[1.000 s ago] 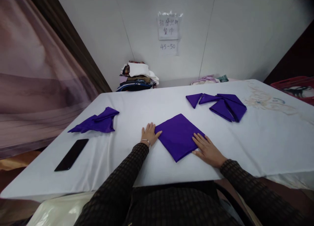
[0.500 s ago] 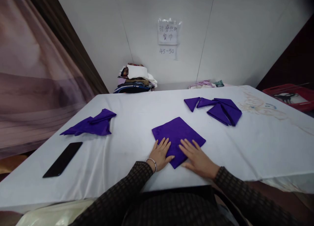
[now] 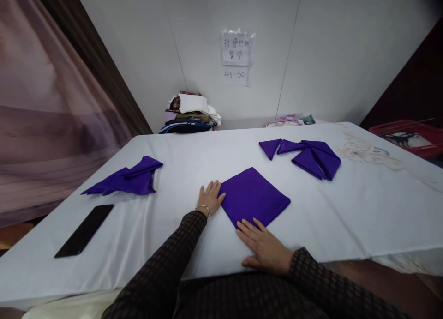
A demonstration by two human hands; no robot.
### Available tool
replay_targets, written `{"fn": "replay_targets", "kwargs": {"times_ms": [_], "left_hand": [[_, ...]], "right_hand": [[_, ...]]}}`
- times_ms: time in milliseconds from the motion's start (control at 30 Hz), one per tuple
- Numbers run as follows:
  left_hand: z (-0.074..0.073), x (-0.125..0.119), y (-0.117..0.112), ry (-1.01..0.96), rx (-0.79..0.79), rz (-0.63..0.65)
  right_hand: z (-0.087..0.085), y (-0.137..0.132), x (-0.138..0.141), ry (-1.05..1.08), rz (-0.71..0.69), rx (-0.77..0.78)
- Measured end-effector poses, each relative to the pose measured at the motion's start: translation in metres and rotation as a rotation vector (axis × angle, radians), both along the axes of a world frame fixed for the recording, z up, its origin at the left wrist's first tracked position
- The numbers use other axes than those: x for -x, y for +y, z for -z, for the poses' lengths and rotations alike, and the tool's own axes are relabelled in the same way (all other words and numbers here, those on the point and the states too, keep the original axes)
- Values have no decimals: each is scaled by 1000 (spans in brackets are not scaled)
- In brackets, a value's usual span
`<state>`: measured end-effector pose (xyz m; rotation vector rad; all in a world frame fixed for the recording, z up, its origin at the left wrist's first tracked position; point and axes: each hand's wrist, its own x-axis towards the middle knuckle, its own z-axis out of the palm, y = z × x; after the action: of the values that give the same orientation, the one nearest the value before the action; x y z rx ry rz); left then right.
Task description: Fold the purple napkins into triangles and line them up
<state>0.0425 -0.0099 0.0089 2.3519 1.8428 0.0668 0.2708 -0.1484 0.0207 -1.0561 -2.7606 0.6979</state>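
Note:
A purple cloth napkin [image 3: 255,194], folded into a flat square, lies cornerwise in front of me. My left hand [image 3: 211,197] rests open at its left corner, fingers spread and fingertips touching the edge. Over the near corner lies my right hand [image 3: 261,246], also open, its fingers stretched across the cloth and its thumb on the tablecloth. That near corner is hidden under the right fingers. Neither hand grips anything.
Several folded purple napkins [image 3: 309,159] lie at the back right of the white-covered table [image 3: 194,155]. A crumpled purple cloth [image 3: 129,178] and a black phone [image 3: 85,231] are at the left. Beyond the table stand a clothes pile [image 3: 192,111] and a red basket [image 3: 411,139].
My left hand has slid left and slightly forward to the left corner. My right hand has come down toward me onto the near corner. The napkin keeps nearly the same place.

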Motion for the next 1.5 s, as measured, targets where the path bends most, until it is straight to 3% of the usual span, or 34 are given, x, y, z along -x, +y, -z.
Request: {"fn": "replay_targets", "kwargs": {"times_ms": [67,133,267,333,500,600,967,1167,1267,1367,1500], "left_hand": [[-5,-2,3,5,-18,-98],[-10,-9,-3,-8,-77,-114],[-9,-28,-34,-60,-123,224],[-2,-34,-47,-58,-85,325],[9,-36,-53,-25,-65,328],[8,-35,-49,-11,-70,331],[14,-32,-45,-15,-86,328],[-4,-42,-56,-62,-82,344],[-11,-56,-75,-116,-93,483],[-7,-64,-96,-159,-35,609],[-1,-66,-108,-204,21,615]], "right_hand": [[-1,0,1,-1,-1,-9],[-1,-1,1,3,0,-10],[2,0,1,7,0,9],[3,0,0,17,-5,22],[-1,5,-5,60,7,4],[-4,12,-17,36,96,-80],[17,40,-110,-168,475,-287],[28,40,-115,-173,480,-338],[32,41,-116,-171,470,-346],[30,42,-119,-184,461,-322],[12,48,-108,-178,461,-323]]}}
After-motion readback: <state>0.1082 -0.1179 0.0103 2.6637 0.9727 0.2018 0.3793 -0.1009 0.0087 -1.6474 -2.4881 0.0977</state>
